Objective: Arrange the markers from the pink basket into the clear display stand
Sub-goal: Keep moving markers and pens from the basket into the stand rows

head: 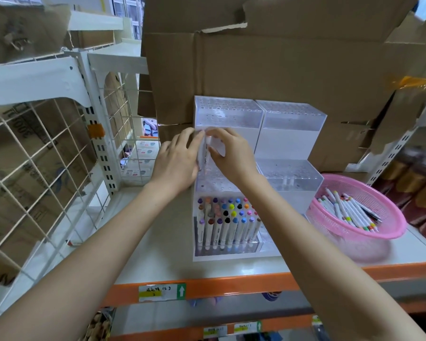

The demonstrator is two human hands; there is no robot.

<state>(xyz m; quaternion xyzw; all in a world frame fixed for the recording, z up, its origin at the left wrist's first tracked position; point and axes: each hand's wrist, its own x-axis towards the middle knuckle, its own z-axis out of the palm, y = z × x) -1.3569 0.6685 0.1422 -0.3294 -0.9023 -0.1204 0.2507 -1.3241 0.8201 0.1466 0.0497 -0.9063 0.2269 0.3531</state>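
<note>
A clear stepped display stand (228,112) sits on the shelf, with a second one (290,116) beside it on the right. Its lowest tier holds several white markers (228,222) with coloured caps, standing upright. Both my hands meet over the middle tier. My left hand (176,158) and my right hand (231,150) pinch one white marker (203,153), held nearly upright above the tier's holes. The pink basket (389,232) stands at the right with several loose markers (347,210) lying in it.
Large cardboard boxes (280,57) rise right behind the stands. A white wire rack (47,156) closes off the left side. The shelf's orange front edge (231,286) carries paper labels. More goods fill the shelving (418,178) at the far right.
</note>
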